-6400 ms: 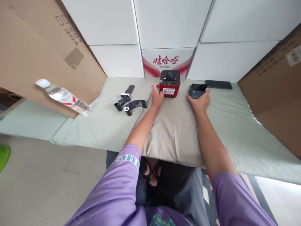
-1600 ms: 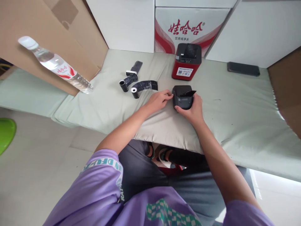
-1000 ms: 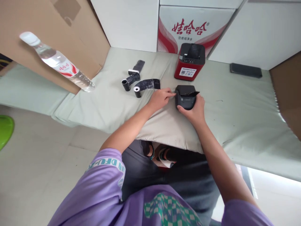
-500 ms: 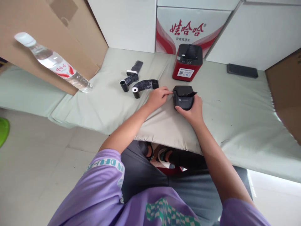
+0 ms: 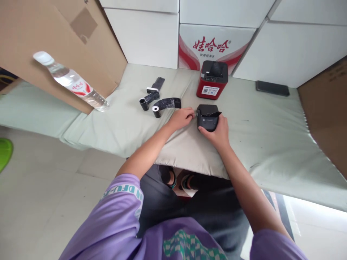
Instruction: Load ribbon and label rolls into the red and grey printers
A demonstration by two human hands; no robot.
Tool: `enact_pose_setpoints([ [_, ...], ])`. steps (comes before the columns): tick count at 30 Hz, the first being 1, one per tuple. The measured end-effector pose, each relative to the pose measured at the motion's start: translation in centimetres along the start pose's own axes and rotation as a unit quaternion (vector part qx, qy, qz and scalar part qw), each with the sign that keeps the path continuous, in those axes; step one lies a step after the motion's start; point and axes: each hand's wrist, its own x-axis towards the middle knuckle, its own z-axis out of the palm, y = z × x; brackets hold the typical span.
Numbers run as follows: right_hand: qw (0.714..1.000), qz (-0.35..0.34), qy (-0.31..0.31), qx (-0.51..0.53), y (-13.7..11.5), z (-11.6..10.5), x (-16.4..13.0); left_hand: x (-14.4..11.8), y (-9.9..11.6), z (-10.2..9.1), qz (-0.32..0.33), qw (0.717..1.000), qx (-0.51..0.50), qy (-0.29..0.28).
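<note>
A small black thermal printer [image 5: 208, 122] sits on the cloth-covered surface, a dark strip [image 5: 213, 114] sticking out of its slot toward the right. My right hand [image 5: 219, 134] grips its right and front sides, thumb along the front edge. Just off the printer's left side, my left hand [image 5: 183, 118] rests with curled fingers; nothing shows in them. Left of that hand lies a partly unrolled dark paper roll [image 5: 168, 104] with a white core end. Another dark roll [image 5: 145, 103] lies beyond it. Behind the printer stands a larger red and black printer [image 5: 211, 85].
A clear water bottle [image 5: 78, 86] stands at the left by a cardboard box [image 5: 89, 54]. White cartons [image 5: 143, 39] line the back. A dark phone-like slab [image 5: 272, 88] lies at the back right, near another brown box [image 5: 325, 108]. The surface's front edge meets my lap.
My left index finger, stretched to the printer's left side before, has drawn back and curled. The right hand keeps its grip. The camera view has shifted slightly.
</note>
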Motion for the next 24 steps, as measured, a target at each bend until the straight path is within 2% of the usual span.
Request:
enact_pose_setpoints([
  [8, 1.0, 0.003, 0.01, -0.015, -1.2, -0.1, -1.1, -0.1, 0.4, 0.4, -0.031, 0.997, 0.069, -0.007],
  [16, 1.0, 0.026, -0.014, -0.006, -1.9, -0.4, -1.2, -0.4, 1.2, 0.3, -0.105, 0.99, 0.093, 0.008],
  [24, 0.998, 0.044, -0.032, -0.028, -2.5, -0.2, -1.4, -0.6, 1.8, 0.1, -0.091, 0.986, 0.135, -0.038],
])
